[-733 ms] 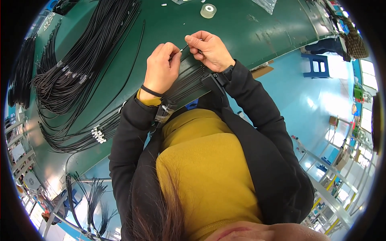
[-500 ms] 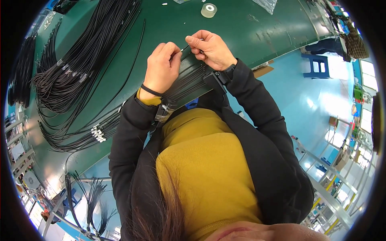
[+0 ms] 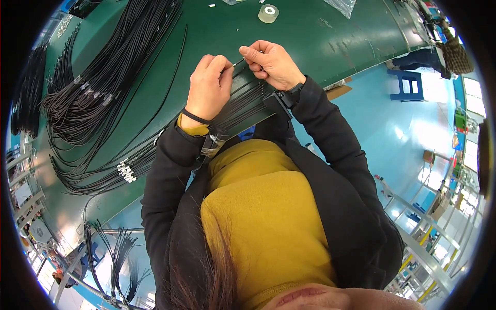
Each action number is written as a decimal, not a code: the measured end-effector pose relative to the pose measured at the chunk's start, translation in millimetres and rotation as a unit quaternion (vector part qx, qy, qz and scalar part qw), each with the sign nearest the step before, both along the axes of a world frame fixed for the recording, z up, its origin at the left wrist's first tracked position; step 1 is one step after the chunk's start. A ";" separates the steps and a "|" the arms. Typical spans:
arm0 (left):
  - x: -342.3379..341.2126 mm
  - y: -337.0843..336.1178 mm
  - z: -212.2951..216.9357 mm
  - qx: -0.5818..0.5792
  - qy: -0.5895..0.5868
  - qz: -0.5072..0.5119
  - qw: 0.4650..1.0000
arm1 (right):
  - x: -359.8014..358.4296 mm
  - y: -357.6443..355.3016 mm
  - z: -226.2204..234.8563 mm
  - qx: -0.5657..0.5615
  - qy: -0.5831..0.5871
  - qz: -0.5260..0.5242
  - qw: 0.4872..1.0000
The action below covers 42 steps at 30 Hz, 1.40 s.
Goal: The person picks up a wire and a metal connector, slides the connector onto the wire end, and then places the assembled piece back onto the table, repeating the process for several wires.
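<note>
Above the green table, my left hand [image 3: 209, 88] is closed in a pinch on a thin black cable. A small pale piece sits on the cable [image 3: 239, 63] beside my left fingertips. My right hand [image 3: 276, 66] has thumb and forefinger pressed together on the cable's other side, its remaining fingers curled. The exact grip inside both hands is hidden. Below my hands lies a row of straight black cables [image 3: 243, 107], running left under my left forearm. White tags [image 3: 125, 171] wrap that bundle farther left.
A large looped bundle of black cables [image 3: 111, 57] covers the left of the green table [image 3: 310, 49]. A roll of clear tape [image 3: 268, 14] stands beyond my hands, with a plastic bag [image 3: 342, 6] to its right. On the blue floor at right is a blue stool [image 3: 406, 85].
Both hands have shifted very slightly toward me and to the right, still pinching the cable. Otherwise the scene looks the same.
</note>
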<state>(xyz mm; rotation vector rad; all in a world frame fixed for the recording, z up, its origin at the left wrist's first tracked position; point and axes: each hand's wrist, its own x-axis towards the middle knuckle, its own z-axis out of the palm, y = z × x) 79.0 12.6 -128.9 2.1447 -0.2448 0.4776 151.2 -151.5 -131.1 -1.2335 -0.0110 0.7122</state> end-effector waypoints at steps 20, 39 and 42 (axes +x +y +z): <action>3.8 -3.5 -12.7 0.003 -0.042 0.023 0.999 | -12.1 -1.7 -1.8 0.073 0.038 -0.006 0.997; -6.7 -28.4 41.7 -0.255 0.196 -0.203 0.925 | -26.0 5.8 -46.7 0.444 -0.048 0.338 0.828; -11.5 -29.5 48.3 -0.226 0.168 -0.210 0.936 | -30.9 3.1 -54.5 0.400 -0.032 0.279 0.873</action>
